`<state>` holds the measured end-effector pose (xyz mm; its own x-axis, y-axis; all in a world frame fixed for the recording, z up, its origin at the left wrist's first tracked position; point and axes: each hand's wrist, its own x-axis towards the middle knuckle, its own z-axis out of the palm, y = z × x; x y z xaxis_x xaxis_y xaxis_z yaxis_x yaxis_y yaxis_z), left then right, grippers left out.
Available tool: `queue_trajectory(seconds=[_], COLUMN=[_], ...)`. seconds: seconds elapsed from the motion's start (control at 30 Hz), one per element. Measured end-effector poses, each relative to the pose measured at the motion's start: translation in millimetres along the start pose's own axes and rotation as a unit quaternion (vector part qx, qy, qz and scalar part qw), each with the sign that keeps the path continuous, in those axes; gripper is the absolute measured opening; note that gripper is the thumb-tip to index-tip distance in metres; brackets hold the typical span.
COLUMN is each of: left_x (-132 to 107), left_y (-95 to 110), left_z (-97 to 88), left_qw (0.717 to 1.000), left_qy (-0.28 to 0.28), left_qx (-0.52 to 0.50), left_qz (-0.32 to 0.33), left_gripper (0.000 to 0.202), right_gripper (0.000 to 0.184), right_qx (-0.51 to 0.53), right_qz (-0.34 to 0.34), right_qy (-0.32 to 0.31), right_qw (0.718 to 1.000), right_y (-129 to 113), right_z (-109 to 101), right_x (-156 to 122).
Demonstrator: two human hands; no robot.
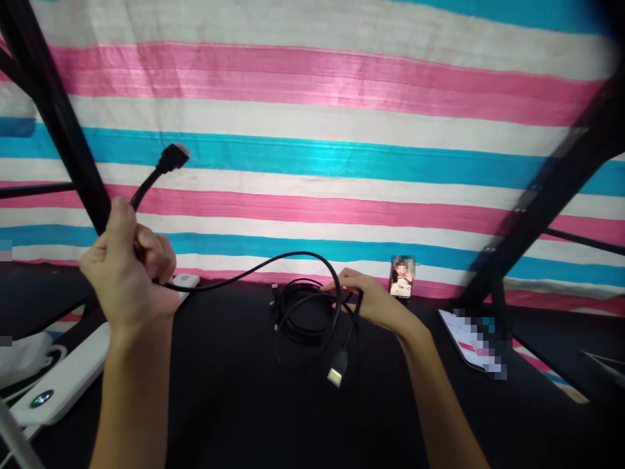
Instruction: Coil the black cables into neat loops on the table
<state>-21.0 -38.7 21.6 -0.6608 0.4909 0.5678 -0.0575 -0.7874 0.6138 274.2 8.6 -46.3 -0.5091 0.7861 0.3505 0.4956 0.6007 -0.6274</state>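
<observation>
My left hand point(127, 266) is raised at the left, fingers closed round a black cable point(254, 269); its plug end point(173, 157) sticks up above the fist. The cable arcs right to a loose coil point(303, 311) lying on the black table point(234, 404). My right hand point(372, 299) rests on the coil's right side, fingers pinched on a strand. A second plug with a metal tip point(338, 369) hangs below that hand, near the table.
A white power strip point(68, 374) with a lit switch lies at the left edge. A phone point(471, 339) lies at the right, a small picture card point(402, 279) stands behind my right hand. Black stand legs point(58, 117) cross both sides before a striped cloth backdrop.
</observation>
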Motion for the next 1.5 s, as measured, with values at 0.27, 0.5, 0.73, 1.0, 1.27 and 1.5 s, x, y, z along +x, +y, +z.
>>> queue_trajectory(seconds=[0.27, 0.5, 0.73, 1.0, 1.27, 1.5], left_x=[15, 21, -12, -18, -31, -63], left_y=[-3, -16, -23, -34, -47, -53], left_z=[-9.6, -16.2, 5.8, 11.8, 24.0, 34.1], left_qw=[0.99, 0.983, 0.958, 0.925, 0.823, 0.747], left_qy=[0.007, -0.103, -0.26, -0.341, -0.485, -0.529], left_qx=[-0.068, -0.026, 0.036, 0.136, 0.155, -0.014], left_qz=[-0.123, -0.149, -0.113, -0.094, -0.252, -0.403], left_gripper=[0.039, 0.042, 0.04, 0.046, 0.051, 0.071], right_gripper=[0.015, 0.014, 0.056, 0.031, 0.037, 0.017], right_qx=[0.062, 0.033, -0.002, -0.134, -0.141, -0.195], right_qz=[-0.037, -0.067, -0.094, -0.115, 0.062, 0.249], right_qy=[-0.042, 0.074, 0.122, 0.135, 0.257, 0.216], right_qw=[0.997, 0.994, 0.988, 0.975, 0.954, 0.924], right_y=[-12, -8, -22, -28, -25, -27], right_z=[11, 15, 40, 44, 34, 25], right_x=[4, 10, 14, 18, 14, 10])
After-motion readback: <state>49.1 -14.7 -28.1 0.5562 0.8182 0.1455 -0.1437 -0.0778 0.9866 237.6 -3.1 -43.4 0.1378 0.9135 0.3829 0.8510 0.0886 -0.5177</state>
